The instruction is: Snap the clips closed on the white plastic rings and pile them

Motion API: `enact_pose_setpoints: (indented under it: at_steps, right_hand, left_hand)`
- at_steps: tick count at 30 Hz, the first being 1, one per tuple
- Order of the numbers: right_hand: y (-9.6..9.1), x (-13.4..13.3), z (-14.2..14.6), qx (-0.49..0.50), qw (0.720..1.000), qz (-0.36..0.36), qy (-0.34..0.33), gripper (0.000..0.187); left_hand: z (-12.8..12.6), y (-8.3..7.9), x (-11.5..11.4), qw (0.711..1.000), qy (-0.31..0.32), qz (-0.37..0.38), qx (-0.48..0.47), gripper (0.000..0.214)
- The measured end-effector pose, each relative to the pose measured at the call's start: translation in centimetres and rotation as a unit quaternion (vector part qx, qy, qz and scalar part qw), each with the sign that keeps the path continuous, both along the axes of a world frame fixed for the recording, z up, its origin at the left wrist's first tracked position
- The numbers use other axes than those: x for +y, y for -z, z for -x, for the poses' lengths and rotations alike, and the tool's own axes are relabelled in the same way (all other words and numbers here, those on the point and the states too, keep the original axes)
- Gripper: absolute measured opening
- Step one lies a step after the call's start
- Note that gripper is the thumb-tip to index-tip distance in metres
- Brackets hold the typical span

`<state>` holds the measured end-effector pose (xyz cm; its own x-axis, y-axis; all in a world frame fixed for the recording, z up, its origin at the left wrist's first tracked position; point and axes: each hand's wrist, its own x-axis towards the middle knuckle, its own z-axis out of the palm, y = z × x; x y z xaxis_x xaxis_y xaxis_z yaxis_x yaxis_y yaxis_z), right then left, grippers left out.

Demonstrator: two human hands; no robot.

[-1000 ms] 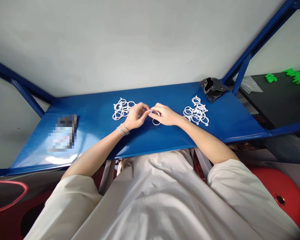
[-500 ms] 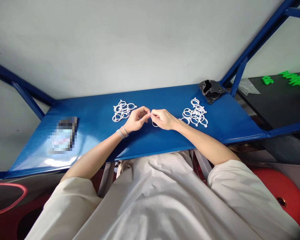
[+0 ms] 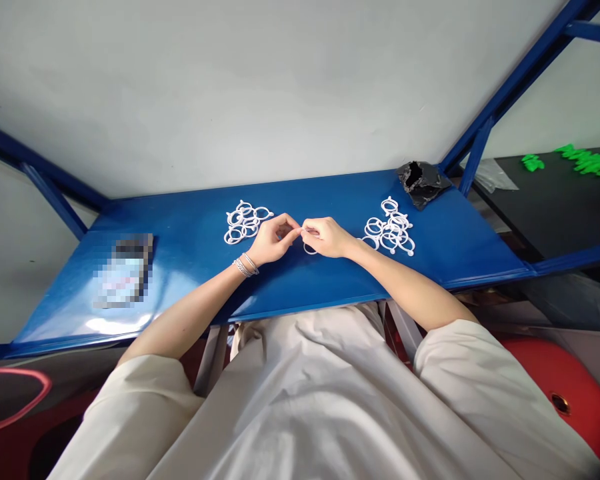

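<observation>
My left hand and my right hand meet over the middle of the blue table, fingertips pinched together on a small white plastic ring that shows partly below my right fingers. Bracelets circle my left wrist. A pile of several white rings lies just beyond my left hand. A second pile of white rings lies to the right of my right hand.
A crumpled black bag sits at the table's back right corner. A blurred flat object lies at the left. Blue frame bars rise on both sides. Green parts lie on a dark surface far right. A red seat is at lower right.
Both hands have stayed pinched together at the table's middle, with only small finger shifts. The view has tilted slightly.
</observation>
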<state>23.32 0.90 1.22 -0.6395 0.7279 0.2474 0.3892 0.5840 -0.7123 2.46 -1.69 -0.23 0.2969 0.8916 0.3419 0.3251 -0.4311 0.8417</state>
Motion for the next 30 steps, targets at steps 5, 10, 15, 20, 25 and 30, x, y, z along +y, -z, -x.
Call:
enact_pose_setpoints:
  at_steps: [5,10,15,20,25,30]
  right_hand:
    - [-0.1,0.4,-0.5,-0.013,1.000,0.022,0.000,0.029]
    - [-0.1,0.2,-0.6,0.024,0.998,0.051,0.000,0.026]
    - [-0.1,0.4,-0.4,0.011,0.999,0.046,-0.023,0.044]
    - [-0.4,1.2,-1.3,-0.125,0.991,-0.014,0.040,0.073]
    - [-0.7,2.1,-2.6,-0.225,0.974,0.035,-0.018,0.061]
    - [-0.8,2.1,-2.4,-0.210,0.976,0.048,-0.027,0.046]
  left_hand:
    - [0.0,0.0,-0.2,0.999,0.005,-0.026,0.045,0.043]
    - [0.0,0.1,-0.2,0.998,0.037,0.014,0.041,0.043]
    - [1.0,-0.8,0.5,0.997,0.032,-0.018,0.073,0.037]
    - [5.0,-1.6,2.9,0.968,-0.139,-0.105,0.178,0.021]
    - [8.2,-0.4,5.0,0.914,-0.273,-0.095,0.285,0.025]
    - [7.1,-0.7,4.3,0.876,-0.357,-0.087,0.311,0.028]
